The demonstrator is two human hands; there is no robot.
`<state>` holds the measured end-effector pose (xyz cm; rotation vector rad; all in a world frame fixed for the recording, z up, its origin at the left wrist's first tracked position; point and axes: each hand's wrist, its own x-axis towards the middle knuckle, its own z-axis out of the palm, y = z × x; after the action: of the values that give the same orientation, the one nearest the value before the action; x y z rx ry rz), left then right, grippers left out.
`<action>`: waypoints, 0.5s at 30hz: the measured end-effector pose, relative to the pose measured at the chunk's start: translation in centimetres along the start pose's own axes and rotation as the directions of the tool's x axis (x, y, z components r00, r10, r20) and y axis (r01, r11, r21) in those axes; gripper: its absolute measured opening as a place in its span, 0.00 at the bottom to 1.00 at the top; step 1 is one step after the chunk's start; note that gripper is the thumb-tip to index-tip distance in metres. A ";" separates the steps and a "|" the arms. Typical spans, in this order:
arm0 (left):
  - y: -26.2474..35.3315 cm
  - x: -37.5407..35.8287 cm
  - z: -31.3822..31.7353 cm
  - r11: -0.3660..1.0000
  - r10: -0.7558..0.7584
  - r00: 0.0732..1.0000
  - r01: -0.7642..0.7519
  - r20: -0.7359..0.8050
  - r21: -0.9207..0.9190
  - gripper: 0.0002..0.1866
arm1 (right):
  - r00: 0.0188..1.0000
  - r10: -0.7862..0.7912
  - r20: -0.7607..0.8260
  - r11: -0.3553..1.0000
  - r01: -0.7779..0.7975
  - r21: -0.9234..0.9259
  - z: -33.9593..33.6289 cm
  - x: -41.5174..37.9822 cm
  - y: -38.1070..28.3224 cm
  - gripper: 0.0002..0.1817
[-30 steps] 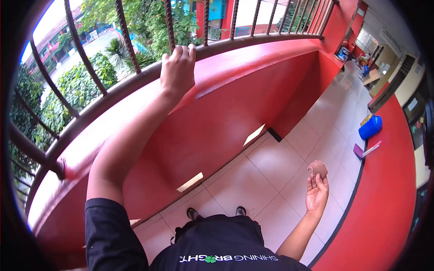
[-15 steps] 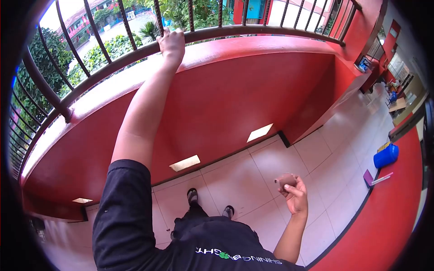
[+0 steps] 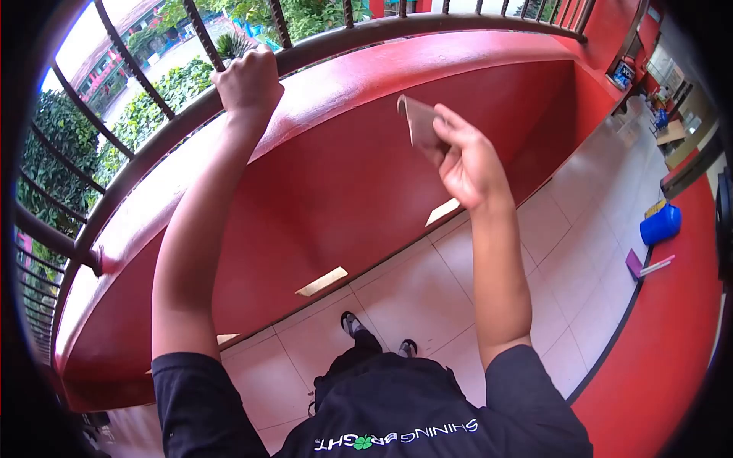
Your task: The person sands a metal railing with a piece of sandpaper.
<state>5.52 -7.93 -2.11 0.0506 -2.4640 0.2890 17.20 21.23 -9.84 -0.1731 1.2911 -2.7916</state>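
The person's left hand (image 3: 250,82) curls over a brown metal rail (image 3: 397,29) along the top edge of a red wall (image 3: 321,191). The right hand (image 3: 472,169) grips a thin brown piece (image 3: 422,130) between thumb and fingers, in open air before the wall and apart from the rail, while pale tiled floor (image 3: 416,290) stretches from the wall's base to the right

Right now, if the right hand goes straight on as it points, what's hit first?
Likely the red wall, near its top ledge, with the brown piece in the right hand leading; depth is unclear from this single view.
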 end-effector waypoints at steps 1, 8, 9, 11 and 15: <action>-0.2 -0.1 0.0 1.000 0.015 1.000 -0.014 -0.010 0.016 0.12 | 0.998 -0.021 0.064 0.997 0.017 0.073 -0.4 3.5 -0.5 0.21; -2.6 0.2 3.4 0.930 0.329 0.884 -0.242 -0.332 0.278 0.04 | 0.865 -0.159 -0.476 0.849 0.366 0.381 2.8 18.7 0.7 0.10; -2.9 0.3 3.4 0.910 0.376 0.856 -0.269 -0.355 0.315 0.03 | 0.874 -0.116 -0.473 0.870 0.319 0.377 2.8 20.2 0.9 0.17; -3.7 0.8 4.2 0.873 0.461 0.758 -0.292 -0.462 0.391 0.02 | 0.959 -0.078 -0.271 0.805 0.221 0.550 2.9 22.1 0.8 0.24; -3.7 0.7 4.1 0.853 0.487 0.721 -0.271 -0.493 0.447 0.04 | 0.966 -0.183 -0.185 0.913 0.236 0.332 -0.1 26.2 -0.1 0.19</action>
<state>2.85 -12.42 -4.07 -0.3669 -1.7443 0.7952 -8.84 18.69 -7.89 -0.0879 0.8099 -3.2180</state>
